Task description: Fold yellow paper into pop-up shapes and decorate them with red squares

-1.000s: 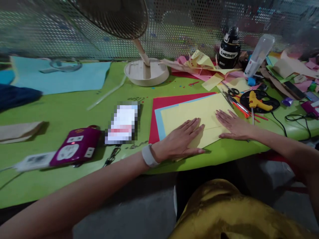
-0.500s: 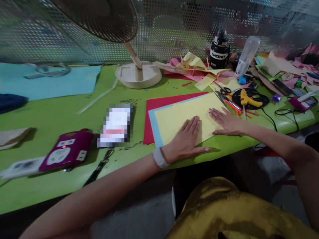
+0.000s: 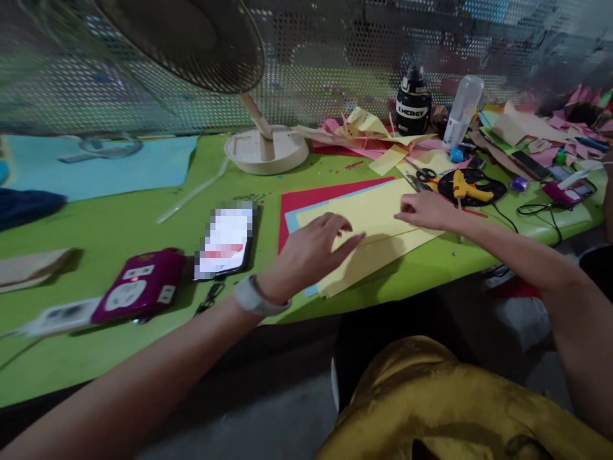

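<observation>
Yellow paper [image 3: 378, 262] lies on a light blue sheet [image 3: 293, 221] and a red sheet [image 3: 286, 203], fanned out at the table's front edge. A line, an edge or a crease, crosses the yellow paper between my hands. My left hand [image 3: 311, 252] hovers over its left side, thumb and bent fingers apart with nothing between them. At the right side, my right hand [image 3: 426, 211] has its fingers curled and pinched on the yellow paper. Just beyond it are black-handled scissors [image 3: 425, 172] and a yellow glue gun [image 3: 472, 187] on a black holder.
A fan [image 3: 265, 150] stands at the back. Left lie a phone [image 3: 225, 239] with a blurred screen and a purple power socket [image 3: 138, 284]. Paper scraps [image 3: 368, 124], a black bottle [image 3: 412, 108] and a clear bottle [image 3: 462, 115] line the back right.
Both hands were spread flat on the yellow paper. The left has lifted and moved left, its fingers bending; the right has curled its fingers. A line now shows across the paper.
</observation>
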Demonstrator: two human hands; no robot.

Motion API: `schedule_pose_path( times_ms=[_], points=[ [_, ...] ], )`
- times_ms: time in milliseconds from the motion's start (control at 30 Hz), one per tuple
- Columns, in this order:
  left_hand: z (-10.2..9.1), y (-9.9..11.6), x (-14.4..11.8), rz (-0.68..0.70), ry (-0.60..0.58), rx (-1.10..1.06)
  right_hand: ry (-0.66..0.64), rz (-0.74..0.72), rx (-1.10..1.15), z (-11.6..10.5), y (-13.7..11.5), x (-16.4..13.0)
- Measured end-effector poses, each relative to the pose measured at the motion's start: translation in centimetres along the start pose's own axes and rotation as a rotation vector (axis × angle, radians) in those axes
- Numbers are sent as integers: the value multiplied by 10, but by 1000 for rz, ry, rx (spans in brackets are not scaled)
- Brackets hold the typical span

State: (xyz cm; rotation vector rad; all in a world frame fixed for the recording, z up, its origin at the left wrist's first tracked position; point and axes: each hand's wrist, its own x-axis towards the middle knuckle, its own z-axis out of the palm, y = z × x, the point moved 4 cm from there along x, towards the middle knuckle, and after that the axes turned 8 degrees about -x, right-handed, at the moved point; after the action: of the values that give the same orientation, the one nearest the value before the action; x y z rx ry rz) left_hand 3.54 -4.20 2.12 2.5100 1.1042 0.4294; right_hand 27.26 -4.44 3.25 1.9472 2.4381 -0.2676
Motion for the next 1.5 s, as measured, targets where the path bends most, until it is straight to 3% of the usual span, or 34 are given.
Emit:
schedule_pose_path(
  times_ms=[67,133,233,400,633,767,967,1200,1300,1433,1500],
  points=[
    [7,9,25,-157,-226,-196,-323,22,254,13,-19,16],
    [21,12,41,-289,-420,-431,-517,61,474,28,-30,28],
    [40,6,52,-413,-523,-635,-587,116,554,43,-28,39],
    [54,-11,54,-495,-608,-728,-670,125,593,49,-7,35],
    [58,-17,61,-571,-647,-721,-685,250,448,37,47,15],
    [60,-18,63,-602,-633,-704,-662,295,326,20,64,-1],
    [55,-6,71,-561,-617,-611,-568,236,342,-1,48,-2],
    [61,14,81,-478,-605,-501,-627,197,412,35,30,15],
    [61,6,78,-470,-645,-484,-624,182,444,44,35,18],
    [52,-17,65,-505,-674,-489,-597,188,428,40,37,14],
    [46,-30,51,-520,-672,-492,-500,194,331,34,36,9]
  ],
)
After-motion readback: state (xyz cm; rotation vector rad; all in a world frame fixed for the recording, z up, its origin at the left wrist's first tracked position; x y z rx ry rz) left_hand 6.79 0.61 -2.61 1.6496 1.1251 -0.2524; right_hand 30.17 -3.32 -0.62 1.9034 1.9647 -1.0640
